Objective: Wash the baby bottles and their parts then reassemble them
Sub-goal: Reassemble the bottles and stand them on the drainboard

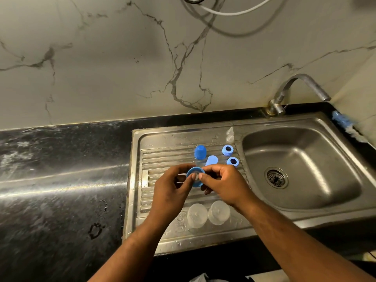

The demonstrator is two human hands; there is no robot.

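Over the steel drainboard (158, 159) my left hand (173, 192) and my right hand (223, 184) together hold a blue screw ring (195, 177) with a clear teat in it; both thumbs press at its middle. Two clear bottles (197, 215) (218, 212) stand upside down near the front edge. Behind my hands lie two blue caps (200, 152) (212, 160), two more blue rings (228, 150) (233, 161), and clear teats (230, 135) at the back.
The sink basin (305, 151) with its drain (276, 177) lies to the right, under a steel tap (295, 88). A wet black counter (61, 180) stretches left. A blue brush (343, 123) rests on the far right ledge. Marble wall behind.
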